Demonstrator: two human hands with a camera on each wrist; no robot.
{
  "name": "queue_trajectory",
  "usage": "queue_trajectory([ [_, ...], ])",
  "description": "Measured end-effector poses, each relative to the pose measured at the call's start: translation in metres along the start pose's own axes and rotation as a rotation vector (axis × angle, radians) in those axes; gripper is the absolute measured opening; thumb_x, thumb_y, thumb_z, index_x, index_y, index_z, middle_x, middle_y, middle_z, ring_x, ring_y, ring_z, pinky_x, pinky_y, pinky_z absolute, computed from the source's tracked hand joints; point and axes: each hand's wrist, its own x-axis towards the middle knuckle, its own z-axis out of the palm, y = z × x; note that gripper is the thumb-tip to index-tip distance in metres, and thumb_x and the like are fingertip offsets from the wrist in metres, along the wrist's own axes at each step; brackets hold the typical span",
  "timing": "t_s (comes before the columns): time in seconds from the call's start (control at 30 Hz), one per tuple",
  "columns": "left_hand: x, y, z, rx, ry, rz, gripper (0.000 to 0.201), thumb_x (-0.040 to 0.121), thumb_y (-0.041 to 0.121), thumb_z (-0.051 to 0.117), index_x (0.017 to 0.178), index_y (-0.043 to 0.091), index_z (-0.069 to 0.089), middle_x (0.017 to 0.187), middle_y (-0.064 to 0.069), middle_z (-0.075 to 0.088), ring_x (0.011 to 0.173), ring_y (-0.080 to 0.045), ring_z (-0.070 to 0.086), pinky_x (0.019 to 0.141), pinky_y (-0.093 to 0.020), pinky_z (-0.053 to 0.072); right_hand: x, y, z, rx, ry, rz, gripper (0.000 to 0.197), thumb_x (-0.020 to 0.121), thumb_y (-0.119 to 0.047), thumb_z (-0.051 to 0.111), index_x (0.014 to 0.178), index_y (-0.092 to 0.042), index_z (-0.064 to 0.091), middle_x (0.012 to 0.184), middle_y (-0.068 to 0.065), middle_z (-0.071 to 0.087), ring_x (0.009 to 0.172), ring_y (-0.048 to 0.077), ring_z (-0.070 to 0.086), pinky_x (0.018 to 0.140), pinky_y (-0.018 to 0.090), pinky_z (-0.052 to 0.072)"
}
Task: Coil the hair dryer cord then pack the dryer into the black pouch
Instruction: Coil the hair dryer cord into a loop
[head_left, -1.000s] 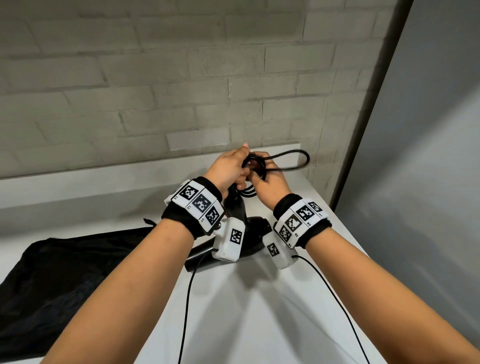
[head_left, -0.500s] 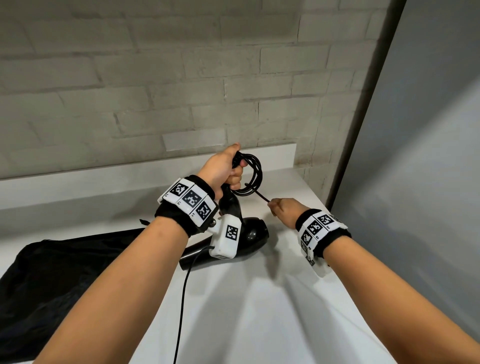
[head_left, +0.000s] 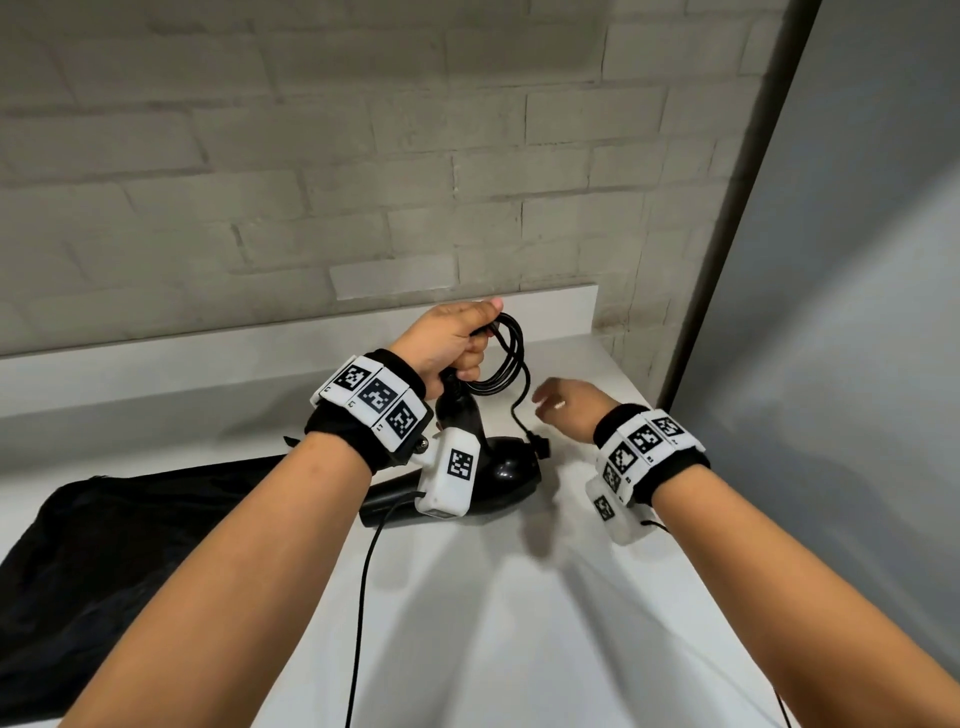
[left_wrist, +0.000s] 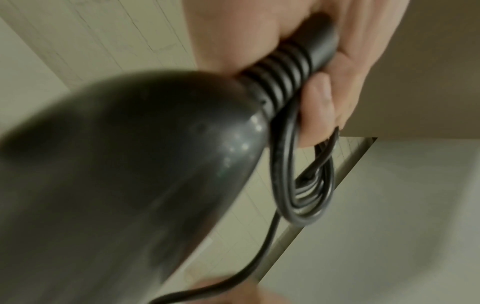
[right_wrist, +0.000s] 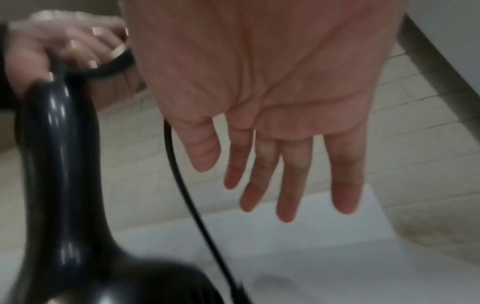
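A black hair dryer (head_left: 501, 467) stands on the white counter with its handle up. My left hand (head_left: 452, 340) grips the top of the handle together with the coiled black cord (head_left: 511, 358). The left wrist view shows the ribbed cord sleeve (left_wrist: 285, 78) in my fingers and the coil (left_wrist: 306, 195) hanging below. The cord's tail drops to the plug (head_left: 540, 447) beside the dryer body. My right hand (head_left: 558, 405) hovers just right of the tail, fingers (right_wrist: 293, 181) straight and holding nothing. The black pouch (head_left: 104, 530) lies flat at the left.
A brick wall with a white ledge (head_left: 260, 348) runs behind the counter (head_left: 519, 623). A grey panel (head_left: 857, 364) closes off the right side. Thin black cables (head_left: 363, 597) from my wrist cameras trail toward me.
A second ago both hands were together winding a loop. My right hand then drew away with the tail, has now let it go and opened. The plug hangs by the dryer.
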Motion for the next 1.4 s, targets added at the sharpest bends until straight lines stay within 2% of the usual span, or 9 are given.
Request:
queue_trajectory([
  [0.13, 0.000, 0.001, 0.000, -0.010, 0.032, 0.015, 0.033, 0.097, 0.027, 0.042, 0.069, 0.012, 0.044, 0.032, 0.011, 0.027, 0.024, -0.001, 0.018, 0.031, -0.011, 0.018, -0.008, -0.036, -0.017, 0.421, -0.071, -0.253, 0.022, 0.089, 0.006, 0.042, 0.105, -0.002, 0.054, 0.083, 0.007, 0.062, 0.065, -0.008, 0.058, 0.063, 0.004, 0.042],
  [0.23, 0.000, 0.003, 0.000, -0.012, 0.019, -0.009, 0.037, 0.098, 0.032, 0.039, 0.070, 0.010, 0.048, 0.032, 0.011, 0.026, 0.025, -0.002, 0.018, 0.032, -0.013, 0.018, -0.005, -0.043, -0.018, 0.586, -0.122, -0.270, 0.022, 0.094, -0.002, 0.036, 0.084, -0.012, 0.054, 0.059, -0.007, 0.055, 0.048, -0.003, 0.056, 0.063, 0.016, 0.045],
  [0.33, -0.001, 0.003, 0.002, -0.002, -0.010, -0.042, 0.041, 0.098, 0.033, 0.034, 0.069, 0.009, 0.049, 0.031, 0.010, 0.024, 0.024, -0.003, 0.017, 0.032, -0.013, 0.018, -0.002, -0.046, -0.016, 0.660, -0.065, -0.247, 0.031, 0.093, 0.000, 0.037, 0.071, -0.015, 0.053, 0.038, -0.014, 0.044, 0.034, 0.000, 0.036, 0.042, 0.014, 0.039],
  [0.47, -0.004, 0.003, 0.004, 0.040, -0.069, -0.051, 0.042, 0.099, 0.032, 0.032, 0.067, 0.008, 0.048, 0.031, 0.009, 0.026, 0.024, -0.004, 0.016, 0.032, -0.015, 0.017, -0.001, -0.055, -0.020, 0.506, 0.045, -0.227, 0.032, 0.094, -0.022, 0.044, 0.064, -0.019, 0.055, 0.048, -0.002, 0.033, 0.039, 0.006, 0.027, 0.041, 0.019, 0.024],
  [0.57, -0.004, 0.003, 0.003, 0.026, -0.075, -0.042, 0.039, 0.099, 0.031, 0.031, 0.071, 0.008, 0.048, 0.031, 0.009, 0.025, 0.023, -0.003, 0.016, 0.031, -0.013, 0.018, 0.001, -0.062, -0.028, 0.369, 0.184, -0.259, 0.027, 0.092, -0.013, 0.047, 0.067, -0.015, 0.059, 0.045, -0.009, 0.042, 0.036, 0.001, 0.036, 0.041, 0.010, 0.027],
  [0.67, -0.004, 0.002, 0.002, 0.010, -0.056, -0.013, 0.030, 0.099, 0.029, 0.032, 0.082, 0.015, 0.052, 0.032, 0.010, 0.024, 0.024, -0.003, 0.015, 0.032, -0.012, 0.018, 0.004, -0.067, -0.037, 0.263, 0.319, -0.266, 0.022, 0.090, -0.013, 0.049, 0.077, -0.002, 0.063, 0.055, -0.009, 0.046, 0.051, 0.001, 0.040, 0.052, 0.013, 0.033],
  [0.83, -0.002, 0.002, 0.001, 0.066, -0.051, 0.005, 0.029, 0.099, 0.036, 0.031, 0.098, 0.017, 0.053, 0.035, 0.010, 0.026, 0.027, -0.003, 0.016, 0.035, -0.013, 0.019, 0.001, -0.084, -0.055, 0.240, 0.463, -0.317, 0.020, 0.088, -0.015, 0.052, 0.081, -0.001, 0.064, 0.054, -0.010, 0.044, 0.042, -0.003, 0.043, 0.043, 0.005, 0.032],
  [1.17, 0.004, 0.000, 0.000, 0.086, 0.051, 0.032, 0.048, 0.098, 0.046, 0.027, 0.070, 0.011, 0.045, 0.036, 0.010, 0.027, 0.030, -0.005, 0.021, 0.036, -0.013, 0.023, -0.019, -0.097, -0.045, 0.615, 0.354, -0.368, 0.029, 0.086, -0.004, 0.053, 0.061, -0.015, 0.054, 0.032, -0.014, 0.048, 0.032, -0.004, 0.041, 0.040, 0.006, 0.031],
  [1.4, 0.004, -0.002, 0.003, -0.029, 0.118, 0.029, 0.041, 0.096, 0.044, 0.038, 0.068, 0.015, 0.045, 0.040, 0.009, 0.027, 0.032, -0.005, 0.019, 0.036, -0.015, 0.021, -0.020, -0.084, -0.030, 0.496, 0.349, -0.469, 0.019, 0.083, -0.003, 0.058, 0.068, -0.014, 0.062, 0.050, -0.009, 0.047, 0.043, -0.001, 0.039, 0.052, 0.013, 0.032],
])
